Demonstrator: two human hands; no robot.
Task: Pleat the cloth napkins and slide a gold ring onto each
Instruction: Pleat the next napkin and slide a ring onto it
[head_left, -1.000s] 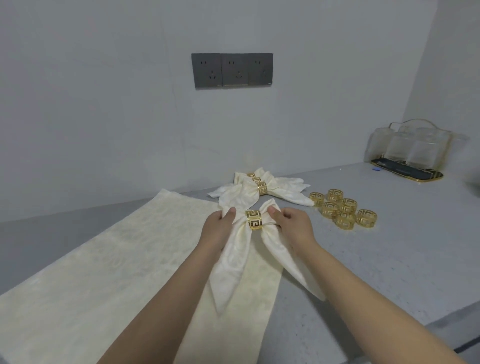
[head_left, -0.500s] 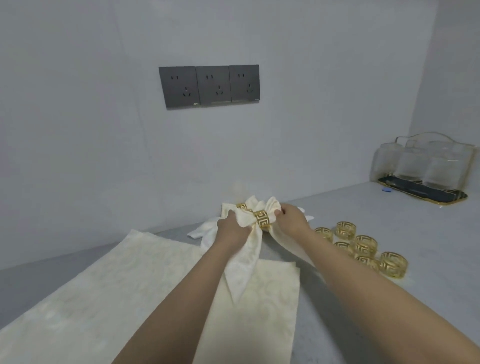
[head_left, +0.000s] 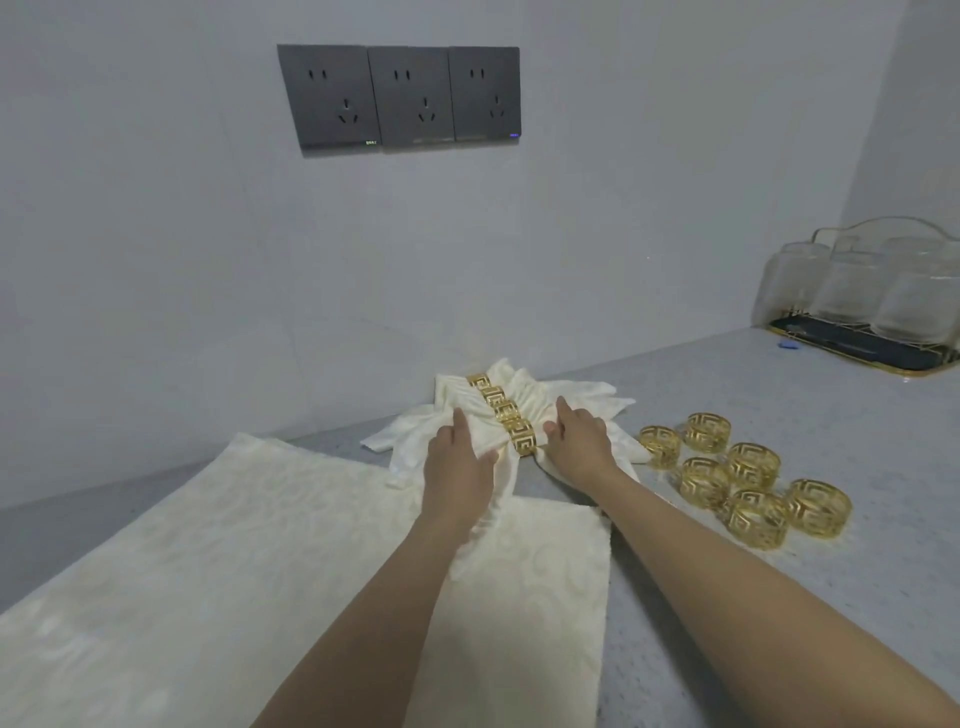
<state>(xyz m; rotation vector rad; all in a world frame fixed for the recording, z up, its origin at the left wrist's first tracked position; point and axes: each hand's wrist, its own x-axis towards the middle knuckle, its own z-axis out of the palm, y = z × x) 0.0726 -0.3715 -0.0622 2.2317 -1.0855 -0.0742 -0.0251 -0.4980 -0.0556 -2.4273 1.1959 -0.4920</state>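
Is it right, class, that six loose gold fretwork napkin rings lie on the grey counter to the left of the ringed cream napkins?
Not quite. The head view shows the six loose gold fretwork napkin rings on the grey counter to the right of the ringed cream napkins, not the left. The count and the counter are correct.

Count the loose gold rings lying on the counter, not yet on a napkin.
6, clustered right of the right hand: two at the back, two in the middle, two nearest. None seems hidden.
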